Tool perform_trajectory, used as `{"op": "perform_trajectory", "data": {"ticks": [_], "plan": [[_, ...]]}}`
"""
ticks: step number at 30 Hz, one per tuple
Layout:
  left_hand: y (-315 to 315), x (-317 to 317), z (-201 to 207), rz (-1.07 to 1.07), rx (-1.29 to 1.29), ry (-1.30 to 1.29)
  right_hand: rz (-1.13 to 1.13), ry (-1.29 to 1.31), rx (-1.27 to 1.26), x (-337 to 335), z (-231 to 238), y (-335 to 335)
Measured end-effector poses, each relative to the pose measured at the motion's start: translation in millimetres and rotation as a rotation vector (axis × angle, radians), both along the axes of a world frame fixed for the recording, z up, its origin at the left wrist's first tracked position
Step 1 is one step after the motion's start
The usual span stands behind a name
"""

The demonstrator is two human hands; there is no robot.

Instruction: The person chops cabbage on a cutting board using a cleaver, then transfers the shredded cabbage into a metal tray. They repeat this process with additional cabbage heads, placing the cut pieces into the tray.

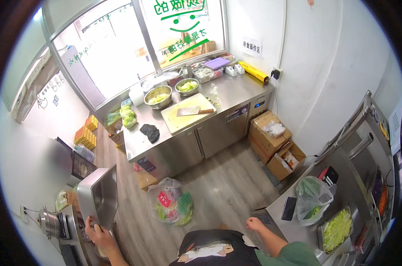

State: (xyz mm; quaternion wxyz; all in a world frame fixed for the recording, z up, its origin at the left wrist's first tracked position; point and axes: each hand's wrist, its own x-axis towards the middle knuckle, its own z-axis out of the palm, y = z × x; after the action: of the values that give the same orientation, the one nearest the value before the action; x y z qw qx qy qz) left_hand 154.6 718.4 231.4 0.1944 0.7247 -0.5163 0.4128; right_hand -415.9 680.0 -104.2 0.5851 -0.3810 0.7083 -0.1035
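My left hand (100,235) grips the lower edge of a deep rectangular steel pan (89,195). The pan is tilted up on its side, its hollow turned toward the right, and nothing shows inside it. At the right, my right hand (254,224) hangs with its fingers curled in and nothing visible in them. It is close to the corner of the steel prep counter (276,210), apart from the black phone (288,208) lying there. A clear plastic bag with greens (314,199) and a tray of shredded lettuce (337,230) are also on that counter.
Across the room, a steel worktable (236,97) bears a cutting board (176,122) with a cleaver (194,111), two bowls of chopped greens (158,98) and a black cloth (150,132). A stuffed plastic bag (174,204) sits on the floor. Cardboard boxes (267,135) stand by the wall.
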Motion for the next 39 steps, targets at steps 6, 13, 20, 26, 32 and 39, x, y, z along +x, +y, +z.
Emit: {"op": "perform_trajectory", "data": {"ticks": [6, 13, 20, 26, 32, 39], "plan": [[-87, -13, 4, 0.04, -0.1, 0.394, -0.05, -0.175, -0.021, 24, -18, -20], [-211, 13, -69, -0.281, -0.016, 0.963, -0.202, -0.417, -0.096, 46, 46, -112], [-387, -134, -102, -0.728, 0.523, 1.318, -0.405, -0.449, -0.345, 52, 158, -270], [-487, -229, -111, -0.964, 0.831, 1.456, -0.696, -0.199, -0.463, 10, 169, -327], [-511, -208, -131, -0.722, 1.127, 1.491, -0.941, -0.169, -0.401, -35, 153, -385], [-401, -144, -277, -0.228, 1.64, 1.503, -0.995, -0.253, -0.312, -60, 113, -574]]}}
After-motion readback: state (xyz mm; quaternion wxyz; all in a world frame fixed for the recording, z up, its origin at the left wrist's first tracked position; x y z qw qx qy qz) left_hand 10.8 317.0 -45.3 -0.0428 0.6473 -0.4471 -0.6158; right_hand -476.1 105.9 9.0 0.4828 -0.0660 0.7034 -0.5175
